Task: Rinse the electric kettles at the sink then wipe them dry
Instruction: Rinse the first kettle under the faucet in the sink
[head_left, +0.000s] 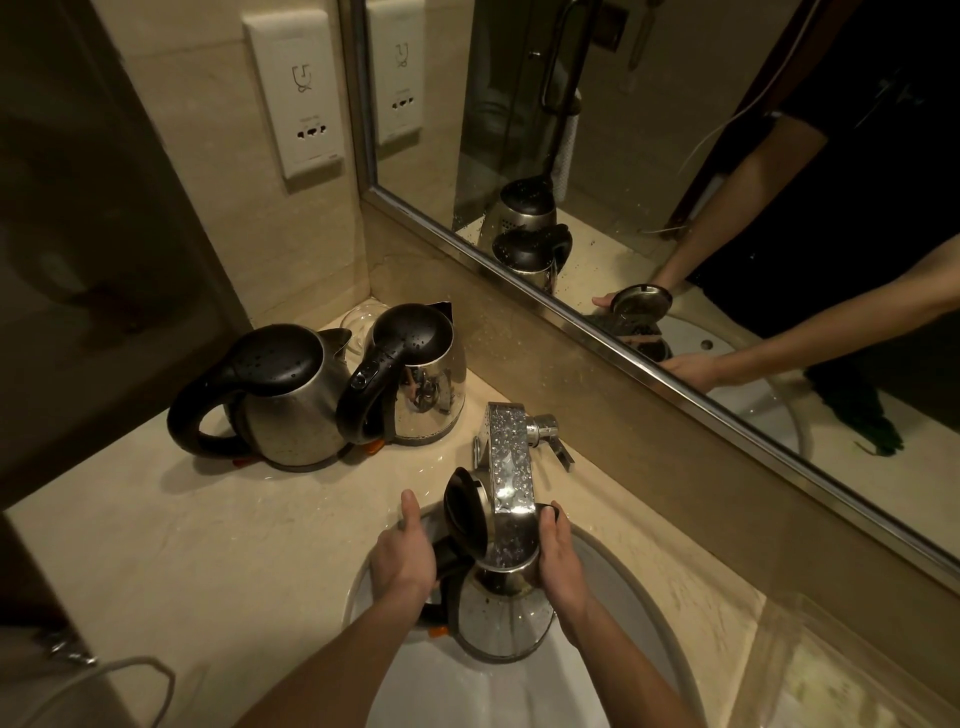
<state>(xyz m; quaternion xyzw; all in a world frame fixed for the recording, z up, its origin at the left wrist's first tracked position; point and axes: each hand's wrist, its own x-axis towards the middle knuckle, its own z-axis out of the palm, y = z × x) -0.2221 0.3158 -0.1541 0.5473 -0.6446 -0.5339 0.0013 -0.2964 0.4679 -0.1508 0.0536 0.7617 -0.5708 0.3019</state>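
Two kettles (291, 395) on beige counter (208, 545), wall mirror (675, 156)

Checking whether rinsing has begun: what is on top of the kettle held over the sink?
The faucet spout sits just over the open mouth of the kettle, whose lid is flipped up. The spout covers the inside, so water there cannot be seen.

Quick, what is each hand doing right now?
Left hand: closed, gripping the black handle of the kettle.
Right hand: closed, holding the same kettle's upper body.
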